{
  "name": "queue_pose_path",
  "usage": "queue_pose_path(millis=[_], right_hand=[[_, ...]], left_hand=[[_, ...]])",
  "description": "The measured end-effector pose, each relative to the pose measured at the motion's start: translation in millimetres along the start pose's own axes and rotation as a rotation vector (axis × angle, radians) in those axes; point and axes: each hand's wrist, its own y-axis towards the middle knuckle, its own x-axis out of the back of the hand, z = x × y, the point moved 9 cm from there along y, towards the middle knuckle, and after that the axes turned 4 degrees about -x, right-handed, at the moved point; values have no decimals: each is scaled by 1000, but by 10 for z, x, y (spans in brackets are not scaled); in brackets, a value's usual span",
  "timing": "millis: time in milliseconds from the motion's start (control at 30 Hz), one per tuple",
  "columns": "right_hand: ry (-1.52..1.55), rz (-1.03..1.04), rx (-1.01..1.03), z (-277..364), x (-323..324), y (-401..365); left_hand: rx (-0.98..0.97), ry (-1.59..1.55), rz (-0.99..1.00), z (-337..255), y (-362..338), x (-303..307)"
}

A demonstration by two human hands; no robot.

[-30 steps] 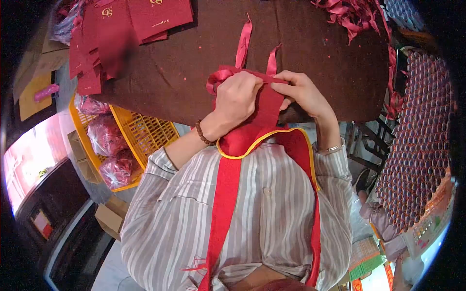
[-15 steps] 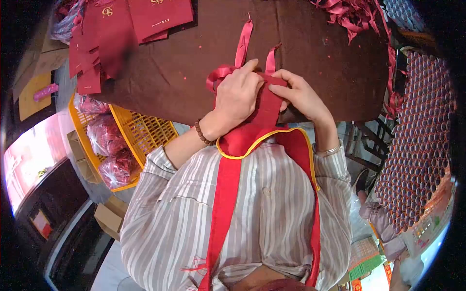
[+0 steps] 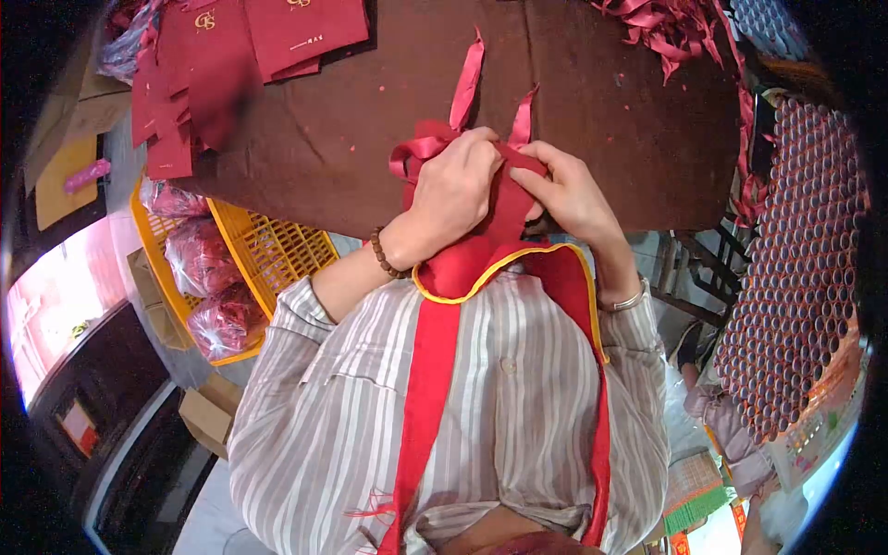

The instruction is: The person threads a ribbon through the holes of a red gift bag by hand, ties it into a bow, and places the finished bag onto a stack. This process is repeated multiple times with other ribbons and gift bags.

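A small dark red cloth bag point(image 3: 507, 199) stands at the near edge of the brown-covered table point(image 3: 601, 120). A red satin ribbon point(image 3: 416, 148) wraps its top, with a loop at the left and two loose ends point(image 3: 465, 83) lying away from me on the table. My left hand point(image 3: 453, 190), with a bead bracelet on the wrist, pinches the ribbon at the bag's top. My right hand point(image 3: 566, 190), with a silver bangle, grips the ribbon and bag from the right. The fingertips of both hands meet over the knot, which they hide.
A stack of flat red bags point(image 3: 231, 55) lies at the table's far left and a heap of red ribbons point(image 3: 675, 28) at the far right. A yellow crate point(image 3: 268, 250) with wrapped red bundles point(image 3: 199, 259) stands at the left. Stacked tubes point(image 3: 805, 259) fill the right.
My hands have drawn closer together over the bag's top. My right hand has shifted left and its fingers curled onto the ribbon. The left loop has tightened slightly.
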Motion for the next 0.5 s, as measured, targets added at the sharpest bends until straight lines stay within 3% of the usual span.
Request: queue_pose_path(millis=[133,500], right_hand=[[72,50,-78,-55,-21,15],[282,171,-59,-16,-27,12]], left_hand=[[24,-59,-19,19,-14,20],[50,-72,-71,-14,7,40]])
